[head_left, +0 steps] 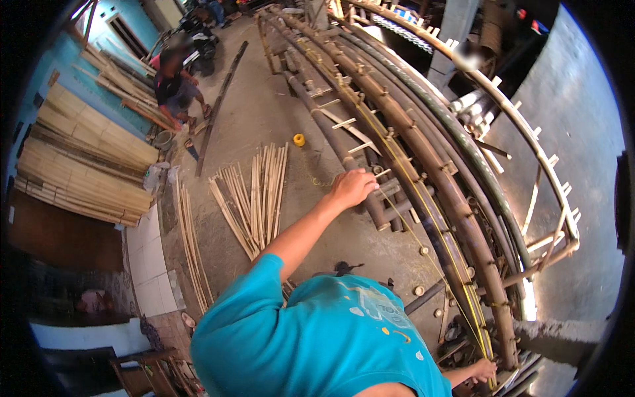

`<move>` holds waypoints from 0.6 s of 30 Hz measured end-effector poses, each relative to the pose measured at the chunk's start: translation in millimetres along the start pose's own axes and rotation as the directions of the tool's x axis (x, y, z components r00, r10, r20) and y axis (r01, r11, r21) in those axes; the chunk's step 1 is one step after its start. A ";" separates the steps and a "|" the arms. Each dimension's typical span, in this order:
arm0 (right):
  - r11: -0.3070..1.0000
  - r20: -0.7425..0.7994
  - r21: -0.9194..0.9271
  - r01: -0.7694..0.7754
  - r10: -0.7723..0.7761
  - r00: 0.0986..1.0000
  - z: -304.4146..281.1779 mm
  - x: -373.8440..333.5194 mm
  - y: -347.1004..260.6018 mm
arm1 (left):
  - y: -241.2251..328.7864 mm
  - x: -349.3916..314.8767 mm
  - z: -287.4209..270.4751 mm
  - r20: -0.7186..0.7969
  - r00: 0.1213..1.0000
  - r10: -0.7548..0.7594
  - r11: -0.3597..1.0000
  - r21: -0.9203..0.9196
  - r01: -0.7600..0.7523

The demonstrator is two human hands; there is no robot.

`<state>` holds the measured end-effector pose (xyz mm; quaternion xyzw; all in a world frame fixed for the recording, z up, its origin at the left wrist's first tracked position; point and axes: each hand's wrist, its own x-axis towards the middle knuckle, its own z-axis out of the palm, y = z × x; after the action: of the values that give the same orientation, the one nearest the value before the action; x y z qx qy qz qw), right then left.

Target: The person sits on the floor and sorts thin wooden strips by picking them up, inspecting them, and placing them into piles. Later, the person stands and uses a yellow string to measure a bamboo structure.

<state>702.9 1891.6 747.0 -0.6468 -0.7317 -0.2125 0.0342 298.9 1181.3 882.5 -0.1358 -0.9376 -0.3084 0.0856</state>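
My left hand [352, 190] is closed over the nearer bamboo pole [331, 135] of a ladder-like frame, close to the pole's lower end. Light wooden rungs [344, 124] stick out along that pole, one right beside my fingers. My right hand [483, 370], at the lower right, has its fingers closed at the yellow tape [452, 248], by the near end of a long dark bamboo pole [423, 192]. The tape runs lengthwise along this pole, and a slack strand of it hangs nearer to me. My fingertips are partly hidden in both places.
Bundles of split bamboo strips [264, 192] lie on the floor to my left. A yellow roll [299, 139] sits near the frame. A person [177, 86] sits far left beside a long dark pole [221, 106]. A curved bamboo ladder [522, 119] stands at the right wall.
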 end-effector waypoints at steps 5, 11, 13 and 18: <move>0.677 -0.577 0.696 0.240 0.328 0.748 -127.9 -60.6 -144.3 | -33.4 30.7 -89.2 -0.093 0.994 0.060 0.998 0.041 -0.056; -0.383 -0.346 0.923 0.042 -0.779 0.523 -408.9 -233.4 -370.4 | -88.4 118.2 -155.2 -0.297 0.943 0.149 0.987 0.101 -0.124; -0.416 -0.424 0.905 0.085 -0.899 0.113 -471.7 -299.2 -408.8 | -112.5 150.3 -174.1 -0.298 0.945 0.132 0.989 0.104 -0.106; -0.125 -0.211 0.971 -0.204 -0.852 -0.480 -516.4 -390.4 -505.4 | -204.8 223.0 -214.1 -0.279 0.945 0.172 0.982 0.124 -0.142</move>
<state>164.0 1307.4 954.0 0.1613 -0.7022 0.6334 -0.2822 40.9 939.2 993.5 -0.1592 -0.9158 -0.2688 0.2525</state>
